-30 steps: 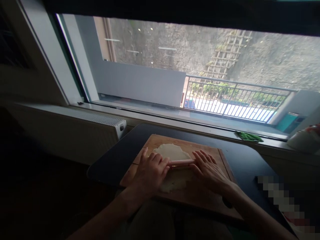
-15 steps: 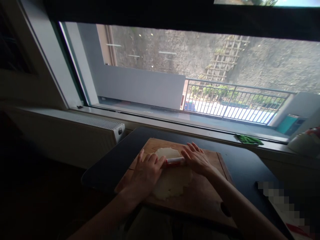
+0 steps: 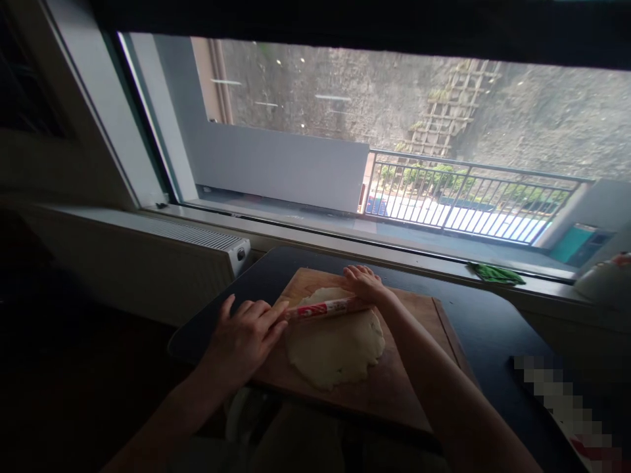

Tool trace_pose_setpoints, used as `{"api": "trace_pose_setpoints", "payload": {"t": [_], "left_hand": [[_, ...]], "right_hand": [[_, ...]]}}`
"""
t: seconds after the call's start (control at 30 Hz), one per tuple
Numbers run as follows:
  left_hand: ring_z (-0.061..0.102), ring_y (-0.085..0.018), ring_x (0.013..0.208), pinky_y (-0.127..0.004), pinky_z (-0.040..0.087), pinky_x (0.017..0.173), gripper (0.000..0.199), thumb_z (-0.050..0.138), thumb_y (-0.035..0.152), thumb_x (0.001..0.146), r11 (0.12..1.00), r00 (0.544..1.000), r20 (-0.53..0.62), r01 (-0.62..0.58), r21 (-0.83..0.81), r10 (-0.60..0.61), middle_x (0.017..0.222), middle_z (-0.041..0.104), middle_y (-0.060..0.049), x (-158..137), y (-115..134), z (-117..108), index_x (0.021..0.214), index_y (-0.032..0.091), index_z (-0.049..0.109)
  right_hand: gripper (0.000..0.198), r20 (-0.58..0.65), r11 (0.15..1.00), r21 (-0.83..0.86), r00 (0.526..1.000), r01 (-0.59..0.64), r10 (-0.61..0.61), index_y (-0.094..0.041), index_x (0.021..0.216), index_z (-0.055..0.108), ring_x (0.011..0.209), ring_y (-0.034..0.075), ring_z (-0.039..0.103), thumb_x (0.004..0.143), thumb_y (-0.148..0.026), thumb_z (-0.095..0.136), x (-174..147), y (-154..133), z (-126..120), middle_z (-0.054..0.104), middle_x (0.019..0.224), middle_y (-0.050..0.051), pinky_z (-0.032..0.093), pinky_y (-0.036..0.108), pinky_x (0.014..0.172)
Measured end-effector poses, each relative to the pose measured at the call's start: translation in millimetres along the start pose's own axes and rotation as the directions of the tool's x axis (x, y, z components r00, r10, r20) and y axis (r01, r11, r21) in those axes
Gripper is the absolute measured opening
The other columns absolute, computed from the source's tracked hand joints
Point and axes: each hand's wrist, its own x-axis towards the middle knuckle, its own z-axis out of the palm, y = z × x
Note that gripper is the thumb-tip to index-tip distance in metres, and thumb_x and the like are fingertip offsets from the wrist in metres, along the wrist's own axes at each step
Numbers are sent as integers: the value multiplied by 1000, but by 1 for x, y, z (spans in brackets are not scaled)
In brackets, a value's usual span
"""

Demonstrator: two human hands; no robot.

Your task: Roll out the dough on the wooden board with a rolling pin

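A slim rolling pin (image 3: 318, 309) with a red and white printed covering lies across a sheet of pale dough (image 3: 335, 348). The dough is flat, with an uneven, slightly cracked edge, on a wooden board (image 3: 404, 387). My left hand (image 3: 246, 335) grips the pin's left end with thumb and forefinger, its little finger raised outward. At the other end, my right hand (image 3: 365, 284) is closed over the pin, its fingers pointing toward the window and covering that tip. The pin slants slightly, its right end farther from me.
Under the board is a dark table (image 3: 483, 322) with rounded corners. A green cloth (image 3: 497, 273) lies on the windowsill (image 3: 424, 264). A white radiator (image 3: 197, 240) stands left of the table. A partly blurred flat object (image 3: 562, 394) is on the table's right side.
Both hands have moved apart along the pin, the left one outward to the left, the right one slightly farther away. More of the pin's printed covering shows, and the pin now slants.
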Motion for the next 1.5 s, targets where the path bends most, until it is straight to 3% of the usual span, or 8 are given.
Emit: {"api": "trace_pose_setpoints", "payload": {"t": [0.27,0.57,0.83,0.97,1.13,1.27,1.4,1.5], "left_hand": [[55,-23,99,-55,17,106,41,52,23,81,995,998,-24,-56,-79,54,106,64,-2,-14,7,-5,122,30,54],[55,-23,95,-58,16,105,34,50,37,86,999,999,-53,-6,-44,3,97,66,-3,-4,-6,-1,118,28,57],[55,-24,96,-59,15,105,36,53,24,81,997,998,-27,-60,-43,59,100,65,-3,-4,13,-9,116,30,59],[54,-25,98,-59,15,105,30,50,35,85,998,999,-17,-48,-43,47,98,67,-4,-1,13,-9,113,27,60],[55,-24,95,-59,18,104,33,49,39,86,1000,999,-35,7,-18,-8,93,66,-3,8,1,-5,115,27,59],[55,-22,92,-59,16,105,36,54,28,83,999,999,-17,-43,-25,43,92,63,-2,6,6,-8,118,32,58],[54,-21,93,-59,15,106,46,53,16,79,992,993,15,-120,-50,121,94,62,-1,-2,23,-14,121,34,55],[54,-21,94,-59,15,106,47,52,13,78,989,990,38,-137,-53,139,94,62,0,-3,29,-16,121,33,55]], "right_hand": [[57,-78,988,-110,990,112,-121,-29,138,37,140,22,7,95,-52,9,-88,19,9,26,150,0,11,44,111],[57,23,999,-27,999,-25,25,-28,138,37,136,27,23,94,-51,10,9,4,2,36,145,6,23,52,105],[57,-15,991,-113,997,71,-73,-27,131,47,140,22,5,95,-46,7,-69,30,10,28,149,2,14,46,110],[54,25,995,-69,997,-70,72,-26,131,46,139,23,11,95,-43,10,-42,31,5,30,148,5,16,49,108],[54,-1,996,-15,996,-92,92,-27,131,46,138,24,18,94,-43,11,4,23,3,31,147,5,19,51,107],[55,-6,998,-8,998,-65,65,-24,140,36,140,21,10,95,-43,9,-30,31,8,22,151,4,15,46,110],[57,-24,986,-152,997,68,-73,-23,134,45,141,21,0,96,-43,8,-79,41,4,20,152,4,9,47,111],[55,-13,968,-228,994,102,-108,-24,136,43,141,25,1,95,-48,15,-76,32,0,21,152,7,6,49,111]]}}
